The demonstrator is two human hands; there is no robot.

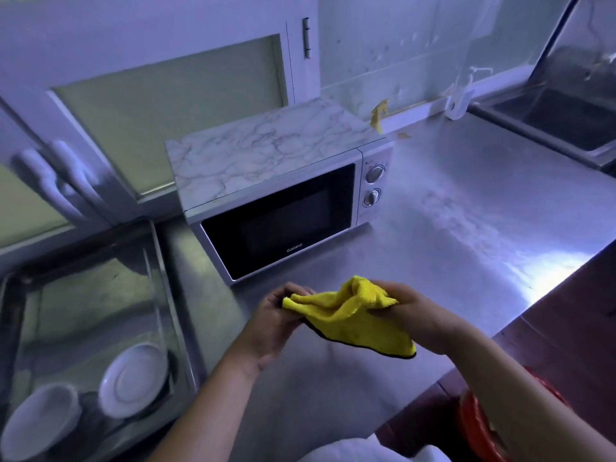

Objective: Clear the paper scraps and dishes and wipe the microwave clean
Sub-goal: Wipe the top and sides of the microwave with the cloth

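Observation:
A white microwave [266, 201] with a marble-patterned top and a dark, closed door stands on the steel counter [466, 211]. In front of it both hands hold a yellow cloth [353, 318] above the counter. My left hand [276, 321] pinches its left corner. My right hand [413, 315] grips the bunched right end. A white plate [133, 378] and a white bowl [40, 425] lie in the steel sink [176, 311] at the lower left.
A yellow scrap [378, 116] hangs at the wall behind the microwave, with a small bit on the counter beside it. A second sink [566, 125] is at the far right. A red bin [483, 425] stands below the counter's front edge.

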